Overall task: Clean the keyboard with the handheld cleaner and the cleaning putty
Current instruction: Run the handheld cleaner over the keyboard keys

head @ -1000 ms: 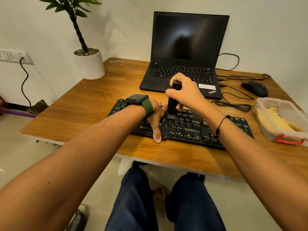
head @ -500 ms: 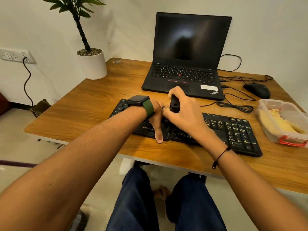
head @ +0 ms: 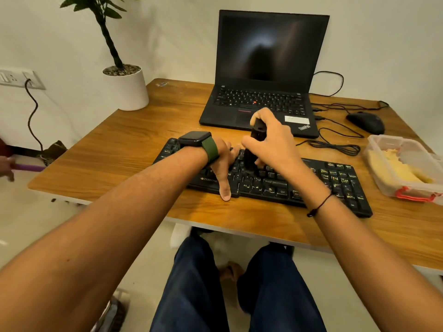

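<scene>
Wooden table (head: 134,149) has one keyboard (head: 311,185) lying sideways. Right hand (head: 273,142) grips one black cleaner (head: 255,144) standing up, bottom on keys. Left hand (head: 223,161) lies flat, holding nothing.

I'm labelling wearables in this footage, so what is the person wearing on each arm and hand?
Both forearms are bare, with no sleeves showing. The left wrist carries a smartwatch with a dark rectangular face on a green strap. The right wrist has a thin black cord bracelet. Neither the left hand nor the right hand wears a glove, and no rings are visible.
</scene>
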